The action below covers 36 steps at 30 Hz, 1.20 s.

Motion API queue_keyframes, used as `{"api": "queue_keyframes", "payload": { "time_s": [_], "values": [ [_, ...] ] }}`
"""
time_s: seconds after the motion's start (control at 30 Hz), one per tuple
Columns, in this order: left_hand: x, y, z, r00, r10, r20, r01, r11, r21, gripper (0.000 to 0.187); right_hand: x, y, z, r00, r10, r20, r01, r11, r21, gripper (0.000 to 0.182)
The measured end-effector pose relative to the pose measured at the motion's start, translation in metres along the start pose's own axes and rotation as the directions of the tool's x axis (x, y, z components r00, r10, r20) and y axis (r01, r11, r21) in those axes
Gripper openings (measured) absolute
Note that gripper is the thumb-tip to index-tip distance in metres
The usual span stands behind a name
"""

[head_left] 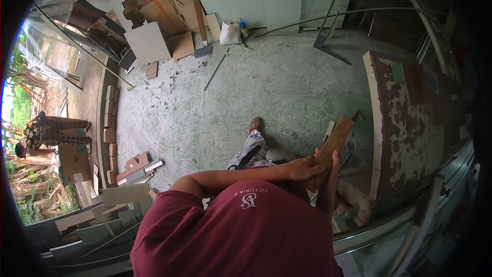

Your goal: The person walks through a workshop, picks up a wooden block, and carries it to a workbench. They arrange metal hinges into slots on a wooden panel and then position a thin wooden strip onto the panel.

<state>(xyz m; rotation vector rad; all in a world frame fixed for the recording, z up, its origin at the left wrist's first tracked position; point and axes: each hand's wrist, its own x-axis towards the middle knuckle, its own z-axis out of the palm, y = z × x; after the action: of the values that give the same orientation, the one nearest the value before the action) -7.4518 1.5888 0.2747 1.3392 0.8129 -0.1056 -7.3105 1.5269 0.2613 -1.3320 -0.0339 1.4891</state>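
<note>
A long brown wooden board slants upward at the right of my body, its far end near a reddish metal piece. My left hand comes across my front and lies closed against the board's near side. On the board's other side is my right hand, with fingertips showing past the edge. Both hands hold the board between them. The board's lower end is partly hidden behind my hands and shirt.
A peeling, paint-flaked slab stands at the right. Bricks line the floor's left edge. Leaning panels and a white bag are at the back. A person bends over outside at the left.
</note>
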Motion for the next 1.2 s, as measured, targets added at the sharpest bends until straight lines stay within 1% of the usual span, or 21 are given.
{"api": "queue_keyframes", "payload": {
  "time_s": [0.07,0.17,0.3,0.37,0.47,0.53,0.6,0.67,0.77,0.87,0.97,1.03,1.13,1.2],
  "values": [
    [0.002,0.000,-0.018,1.000,-0.003,0.006,0.003,1.000,-0.020,0.081,0.006,-0.005,0.017,1.000,0.012,-0.020,-0.012,1.000,0.001,0.079],
    [0.000,0.007,-0.050,1.000,-0.002,0.011,0.002,1.000,-0.004,0.081,0.023,-0.010,0.041,1.000,-0.001,0.008,0.001,1.000,-0.019,0.081],
    [0.001,0.009,-0.086,1.000,-0.006,0.008,0.006,1.000,-0.006,0.083,0.042,-0.016,0.074,1.000,0.008,0.005,-0.008,1.000,-0.001,0.083],
    [0.003,0.008,-0.100,1.000,-0.003,0.009,0.004,0.998,-0.056,0.083,0.047,-0.021,0.089,1.000,0.013,0.008,-0.013,1.000,-0.001,0.083],
    [0.000,0.012,-0.120,0.999,-0.031,0.009,0.031,0.998,-0.062,0.084,0.058,-0.022,0.107,1.000,-0.011,0.010,0.012,0.999,-0.044,0.083],
    [-0.001,0.008,-0.130,1.000,-0.023,-0.002,0.022,0.998,-0.063,0.084,0.069,-0.016,0.112,1.000,0.015,0.006,-0.015,1.000,-0.015,0.081],
    [-0.001,0.005,-0.139,1.000,-0.010,-0.015,0.009,0.998,-0.064,0.084,0.075,-0.013,0.119,1.000,0.008,0.008,-0.008,1.000,-0.029,0.080],
    [0.002,0.000,-0.148,0.998,-0.065,-0.003,0.064,0.997,-0.038,0.084,0.081,-0.011,0.128,1.000,0.000,0.013,0.001,0.999,-0.047,0.079],
    [0.000,-0.001,-0.164,0.998,-0.068,-0.017,0.067,0.997,-0.024,0.083,0.092,-0.006,0.139,1.000,0.015,0.020,-0.014,0.999,-0.043,0.078],
    [0.000,-0.007,-0.178,0.997,-0.068,-0.025,0.067,0.997,-0.037,0.083,0.105,0.001,0.147,0.999,0.054,0.002,-0.054,0.998,-0.015,0.078],
    [-0.001,-0.010,-0.190,0.997,-0.050,-0.057,0.047,0.997,-0.053,0.082,0.115,0.002,0.160,0.999,0.041,0.026,-0.041,0.999,-0.027,0.079],
    [-0.005,-0.008,-0.199,0.996,-0.064,-0.061,0.061,0.997,-0.048,0.082,0.113,-0.001,0.172,0.999,0.033,0.014,-0.032,0.998,-0.056,0.079],
    [-0.006,-0.010,-0.207,0.996,-0.068,-0.066,0.064,0.996,-0.058,0.082,0.121,0.001,0.176,0.997,0.063,0.037,-0.062,0.998,-0.029,0.079],
    [-0.003,-0.013,-0.208,0.996,-0.060,-0.070,0.055,0.996,-0.074,0.082,0.122,0.000,0.179,0.997,0.066,0.034,-0.065,0.997,-0.048,0.079]
  ]
}}
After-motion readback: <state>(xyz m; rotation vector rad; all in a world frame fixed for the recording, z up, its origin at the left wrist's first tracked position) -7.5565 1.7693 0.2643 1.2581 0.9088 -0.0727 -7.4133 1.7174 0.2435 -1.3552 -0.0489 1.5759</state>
